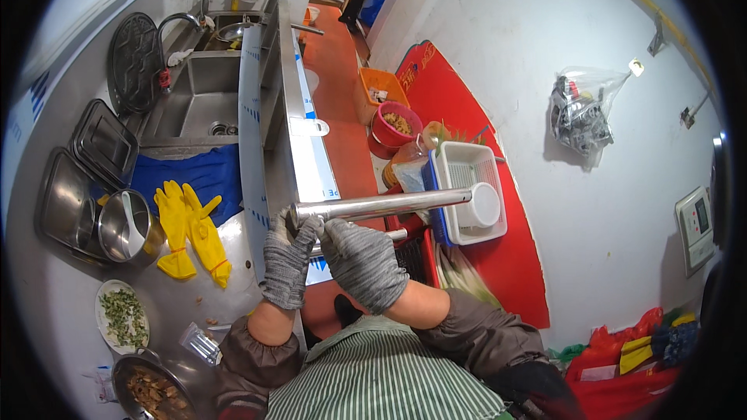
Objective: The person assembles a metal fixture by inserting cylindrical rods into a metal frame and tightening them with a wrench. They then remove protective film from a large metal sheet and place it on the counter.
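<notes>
One shiny metal tube (389,204) runs rightward from the edge of a steel frame (274,93), its right end in front of a white basket (464,162), while the grey-gloved left hand (285,263) and right hand (364,264) meet with bent fingers at its left end, though how tightly either closes on it cannot be told. To the left, yellow rubber gloves (185,222) lie partly over a blue cloth (191,173) on the steel table (175,315), with a spoon (129,214) in a metal pot (146,243) just beside them and a plate (99,313) of chopped greens (123,317) nearer the person.
</notes>
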A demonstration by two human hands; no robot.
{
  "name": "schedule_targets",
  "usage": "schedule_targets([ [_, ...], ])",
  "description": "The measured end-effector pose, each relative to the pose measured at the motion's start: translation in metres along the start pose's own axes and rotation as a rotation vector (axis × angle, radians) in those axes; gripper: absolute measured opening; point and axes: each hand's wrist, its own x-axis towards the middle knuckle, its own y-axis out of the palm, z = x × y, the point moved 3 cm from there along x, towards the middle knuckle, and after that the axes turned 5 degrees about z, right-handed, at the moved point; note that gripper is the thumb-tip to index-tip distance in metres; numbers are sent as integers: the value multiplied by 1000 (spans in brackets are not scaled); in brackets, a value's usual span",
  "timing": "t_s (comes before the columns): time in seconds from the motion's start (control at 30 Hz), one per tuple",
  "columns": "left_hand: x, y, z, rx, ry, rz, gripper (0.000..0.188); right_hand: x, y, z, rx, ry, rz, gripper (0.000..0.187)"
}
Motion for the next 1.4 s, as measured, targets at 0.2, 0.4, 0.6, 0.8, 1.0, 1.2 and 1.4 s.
schedule_targets([
  [0.2,-2,-1,4,35,28,-50,26,7,-5,-7,595,452,275,25],
  [0.4,3,-3,13,56,36,-39,36,20,-23,-12,964,684,619,25],
  [0.6,-5,0,10,379,510,-58,41,20,-13,-12,1048,683,704,25],
  [0.8,2,-2,4,197,326,40,33,11,-4,-17,1300,716,631,27],
  [1.0,0,4,-20,795,696,66,29,8,-10,-18,1049,647,602,32],
  [1.2,1,6,-21,854,728,61,26,14,-31,1,-584,-332,404,36],
  [1.4,3,6,-18,762,543,5,24,17,-26,13,-1183,-862,386,20],
])
